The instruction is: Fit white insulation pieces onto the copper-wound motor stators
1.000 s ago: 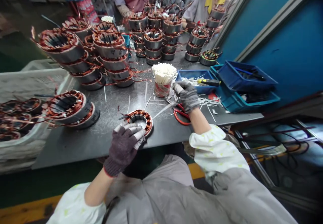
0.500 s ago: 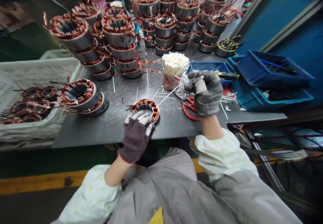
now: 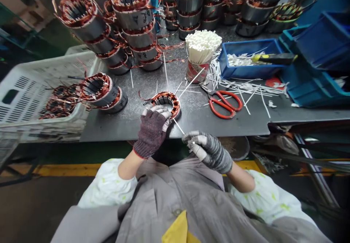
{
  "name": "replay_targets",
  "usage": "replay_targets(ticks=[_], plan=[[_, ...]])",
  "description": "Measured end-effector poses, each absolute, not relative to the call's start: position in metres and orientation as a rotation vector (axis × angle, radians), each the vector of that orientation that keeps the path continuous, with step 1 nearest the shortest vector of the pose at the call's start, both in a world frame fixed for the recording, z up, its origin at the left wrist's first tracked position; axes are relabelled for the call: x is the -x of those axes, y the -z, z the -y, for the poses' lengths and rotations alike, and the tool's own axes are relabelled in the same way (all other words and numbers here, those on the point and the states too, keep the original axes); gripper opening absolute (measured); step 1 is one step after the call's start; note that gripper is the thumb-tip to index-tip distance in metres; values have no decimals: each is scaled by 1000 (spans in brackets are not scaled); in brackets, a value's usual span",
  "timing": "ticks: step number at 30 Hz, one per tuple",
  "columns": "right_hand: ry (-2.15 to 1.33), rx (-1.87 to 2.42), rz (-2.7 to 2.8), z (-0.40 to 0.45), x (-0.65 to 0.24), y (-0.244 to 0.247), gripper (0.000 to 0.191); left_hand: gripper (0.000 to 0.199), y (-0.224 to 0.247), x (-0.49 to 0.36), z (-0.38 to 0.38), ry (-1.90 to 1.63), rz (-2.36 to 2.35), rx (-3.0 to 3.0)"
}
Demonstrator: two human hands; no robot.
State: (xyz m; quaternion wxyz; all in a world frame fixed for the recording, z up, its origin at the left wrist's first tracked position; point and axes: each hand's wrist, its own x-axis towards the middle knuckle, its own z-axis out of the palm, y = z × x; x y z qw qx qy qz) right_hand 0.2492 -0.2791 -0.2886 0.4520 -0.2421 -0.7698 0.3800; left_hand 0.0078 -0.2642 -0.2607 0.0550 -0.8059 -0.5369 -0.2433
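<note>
A motor stator point(image 3: 175, 102) with copper windings lies on the dark tabletop near its front edge. My left hand point(image 3: 153, 126), in a dark purple knitted glove with pale fingertips, is closed on the stator's near left side. My right hand point(image 3: 207, 150), in a grey glove, pinches the near end of a thin white strip point(image 3: 179, 127) in front of the table edge. This strip runs up to the stator's near right rim. Another long white strip point(image 3: 191, 83) slants up from the stator's far right side. Red-handled scissors point(image 3: 224, 104) lie to the right.
Stacked stators point(image 3: 139, 20) stand at the back and left, near a white crate point(image 3: 82, 106) with more stators. A tub of white strips point(image 3: 197, 71) stands behind the scissors. A blue tray point(image 3: 250, 71) carries scraps and a yellow-handled tool point(image 3: 273, 58). Teal bins point(image 3: 303, 89) stand at right.
My right hand has come from beside the strip tub down to the front table edge, and now pulls a strip at the stator's near side. My left hand stays on the stator. The view has shifted.
</note>
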Motion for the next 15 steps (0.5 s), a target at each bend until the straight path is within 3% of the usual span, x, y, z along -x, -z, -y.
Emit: replay_targets(ticks=[7,10,13,15], plan=[[-961,600,1884,255,-227,291,16,19,263,-17,266,908,1643,2365],[-998,659,1745,242,-207,297,16,28,266,-23,267,1035,1769,2211],[-1171,838,1516,239,-195,297,20,38,268,-27,267,1168,1883,2051],[-1362,960,1314,241,-192,293,27,27,268,-27,265,1245,1824,2105]])
